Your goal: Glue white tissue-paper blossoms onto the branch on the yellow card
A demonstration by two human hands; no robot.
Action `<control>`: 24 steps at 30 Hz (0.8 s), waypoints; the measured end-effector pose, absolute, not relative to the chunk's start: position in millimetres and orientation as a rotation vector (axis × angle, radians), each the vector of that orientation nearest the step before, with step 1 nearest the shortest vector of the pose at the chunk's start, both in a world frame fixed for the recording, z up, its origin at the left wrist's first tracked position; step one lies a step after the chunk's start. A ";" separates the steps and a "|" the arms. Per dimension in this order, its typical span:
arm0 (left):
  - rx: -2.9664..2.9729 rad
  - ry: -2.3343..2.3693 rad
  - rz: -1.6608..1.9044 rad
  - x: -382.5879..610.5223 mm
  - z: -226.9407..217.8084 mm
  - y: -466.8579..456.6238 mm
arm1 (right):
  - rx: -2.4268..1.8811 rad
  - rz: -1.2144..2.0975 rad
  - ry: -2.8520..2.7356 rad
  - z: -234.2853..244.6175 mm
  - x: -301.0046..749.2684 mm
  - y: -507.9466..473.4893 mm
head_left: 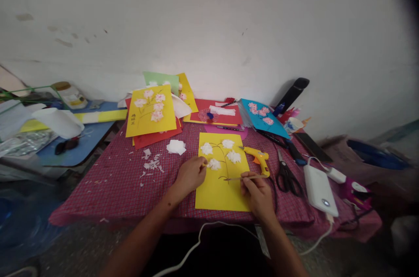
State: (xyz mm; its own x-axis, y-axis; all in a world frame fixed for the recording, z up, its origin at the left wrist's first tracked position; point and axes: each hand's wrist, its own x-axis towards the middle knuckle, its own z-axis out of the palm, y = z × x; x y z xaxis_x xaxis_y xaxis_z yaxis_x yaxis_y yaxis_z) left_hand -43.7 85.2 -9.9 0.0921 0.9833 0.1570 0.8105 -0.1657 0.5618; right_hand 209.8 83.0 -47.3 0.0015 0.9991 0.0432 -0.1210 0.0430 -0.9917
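Note:
A yellow card (pixel 219 189) lies on the red checked tablecloth (pixel 131 185) in front of me, with a drawn branch and several white paper flowers (pixel 214 164) stuck to it. My left hand (pixel 190 175) rests curled on the card's left edge, fingertips pinched beside a flower. My right hand (pixel 257 192) sits at the card's right edge, closed on a thin brush or pencil (pixel 244 177) whose tip points left at the branch.
A yellow glue gun (pixel 260 159), black scissors (pixel 288 176) and a white power bank (pixel 319 189) lie right of the card. Finished flower cards (pixel 150 113) and a blue card (pixel 263 117) lie behind. A loose white flower (pixel 176 147) and paper scraps (pixel 152 164) lie to the left.

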 end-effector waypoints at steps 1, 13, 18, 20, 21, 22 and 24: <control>2.059 1.740 0.742 -44.7 -10.5 84.0 | -1.087 1.240 -1.135 -47.2 209.9 82.9; 2.119 1.675 0.735 -47.3 -8.8 79.9 | -1.100 1.247 -1.167 -46.2 209.9 82.2; 2.136 1.650 0.732 -48.0 -8.6 79.2 | -1.099 1.248 -1.179 -45.7 209.6 81.5; 2.151 1.635 0.740 -48.2 -10.0 79.0 | -1.100 1.244 -1.181 -46.5 209.5 81.5; 2.158 1.629 0.737 -48.3 -10.8 78.9 | -1.101 1.243 -1.181 -46.9 209.5 81.6; 2.164 1.629 0.730 -48.2 -11.5 79.0 | -1.101 1.242 -1.180 -47.2 209.6 81.7; 2.161 1.646 0.718 -48.1 -12.6 79.4 | -1.101 1.244 -1.180 -47.5 209.8 81.8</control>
